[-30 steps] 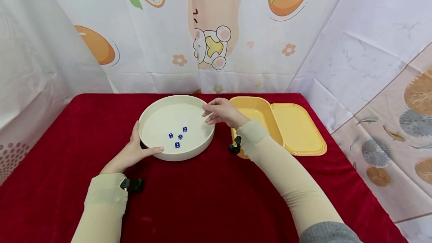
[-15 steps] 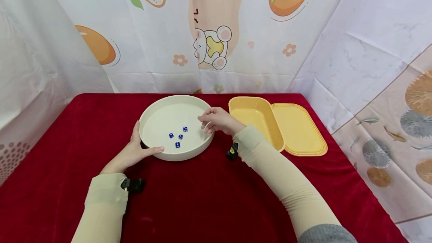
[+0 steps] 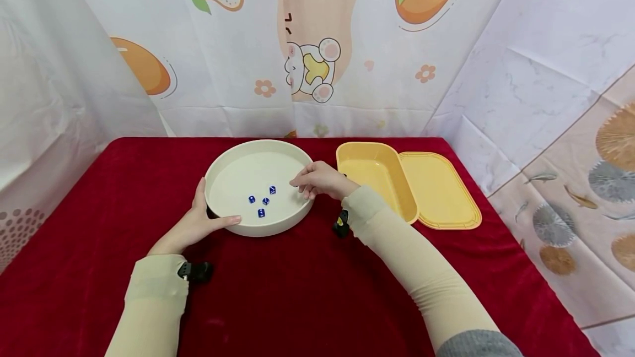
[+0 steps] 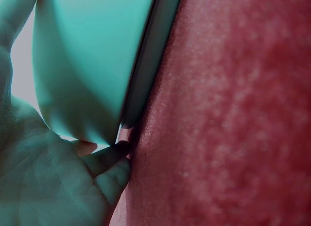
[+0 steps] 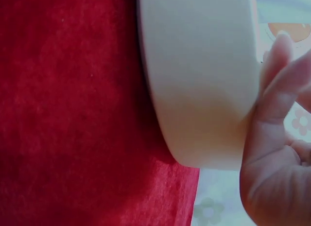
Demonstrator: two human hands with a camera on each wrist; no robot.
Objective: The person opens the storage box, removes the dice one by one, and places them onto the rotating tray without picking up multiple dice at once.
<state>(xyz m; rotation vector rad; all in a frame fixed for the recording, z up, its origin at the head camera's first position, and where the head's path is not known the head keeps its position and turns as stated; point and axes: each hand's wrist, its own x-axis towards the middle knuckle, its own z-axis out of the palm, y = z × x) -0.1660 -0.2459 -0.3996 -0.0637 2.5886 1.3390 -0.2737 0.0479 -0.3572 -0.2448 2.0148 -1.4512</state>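
Note:
A round cream tray [image 3: 238,169] with a raised wall lies on the red cloth. Several blue dice [image 3: 261,212] are grouped on its floor, toward the near side. My left hand [image 3: 193,222] holds the tray at its near left, thumb over the rim; in the left wrist view its fingers curl about the tray's lower outer wall. Over the right rim, my right hand [image 3: 319,179] has thumb and fingertips pinched together inside the tray. A tiny blue bit of a die barely shows at those fingertips. The right wrist view has the hand [image 5: 274,153] against the tray's wall, its fingertips partly hidden.
Right of the tray stands a yellow box [image 3: 374,167], partly behind the right forearm. Its flat yellow lid [image 3: 439,191] lies against its right side. The red cloth [image 3: 278,296] covers the table, and printed curtains [image 3: 223,70] hang behind and beside it.
My right hand has moved down and slightly left, from above the tray's right rim to low inside it. The left hand and the dice on the tray floor keep their places.

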